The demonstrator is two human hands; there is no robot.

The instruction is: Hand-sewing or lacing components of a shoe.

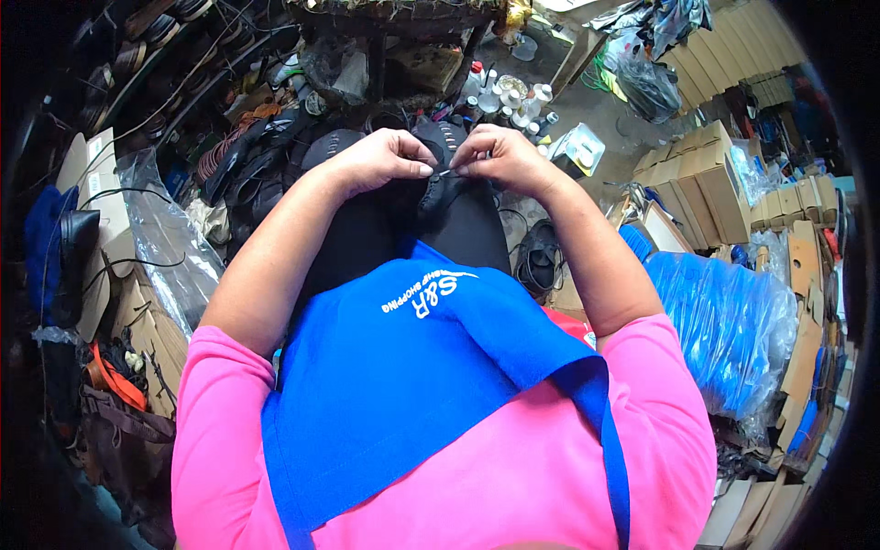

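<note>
Lying on the person's lap, the dark shoe [438, 188] runs lengthwise away from the body, its far end toward the cluttered floor and its near end toward the blue apron [403, 367]. Both hands meet just above the shoe's middle. The left hand [380, 158] is pinched narrow, thumb and forefinger closed on what looks like a thin needle or thread at the shoe's upper edge; it is too small to tell which. The right hand [502, 158] is likewise closed tight, fingertips touching the same spot from the other side, so neither hand is nearer. Right of the shoe stand cardboard boxes [706, 174] and a blue plastic-wrapped bundle [724, 321]; beyond it, small white bottles [513, 96].
</note>
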